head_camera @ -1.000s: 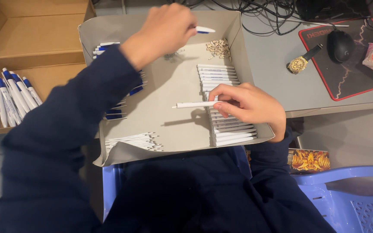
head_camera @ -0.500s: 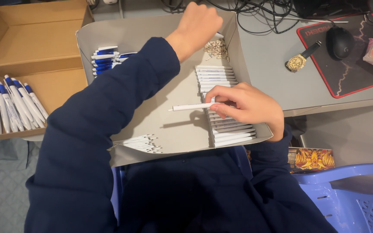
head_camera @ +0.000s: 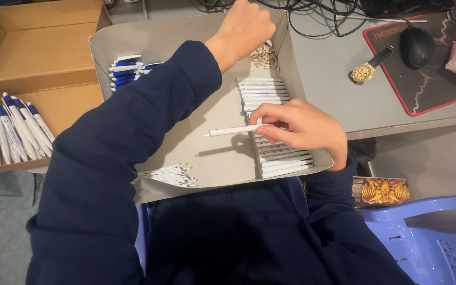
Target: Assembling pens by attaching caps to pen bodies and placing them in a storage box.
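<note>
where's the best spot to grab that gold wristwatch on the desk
Probably at the round gold case of the wristwatch, pinched across its sides from above. It lies flat on the grey desk, just left of the mouse pad, with bare desk around the case. The dark strap runs up and right onto the pad, so it is thinner and floppier to catch.

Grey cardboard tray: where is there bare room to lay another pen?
The grey cardboard tray has bare floor mid-tray, between the left sleeve and the row of white pen barrels. Crowded: that right-side row, the small springs at the far end.
</note>
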